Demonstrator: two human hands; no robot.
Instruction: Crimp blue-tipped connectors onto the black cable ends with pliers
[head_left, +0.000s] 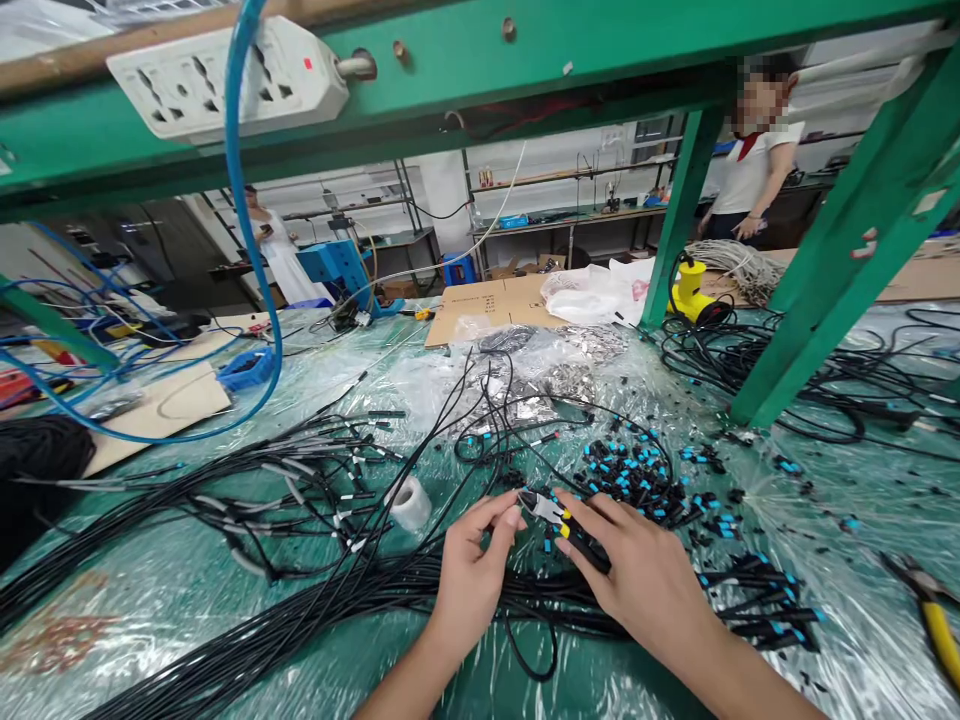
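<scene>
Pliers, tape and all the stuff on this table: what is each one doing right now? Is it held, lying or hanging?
Right hand: gripping the pliers.
Left hand: curled beside the pliers' tip; cannot tell if it holds anything.
Other pliers: lying on the plastic sheet, not held.
Tape roll: lying on the plastic sheet.
Power strip: fixed to the green beam, nothing plugged in.
Blue cable: hanging down in a loop.

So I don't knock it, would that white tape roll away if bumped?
Probably yes: the roll of white tape seems to lie on its curved side, so a bump could roll it. It looks light, and the glossy plastic sheeting may let it slide, though the nearby black cables might stop it.
</scene>
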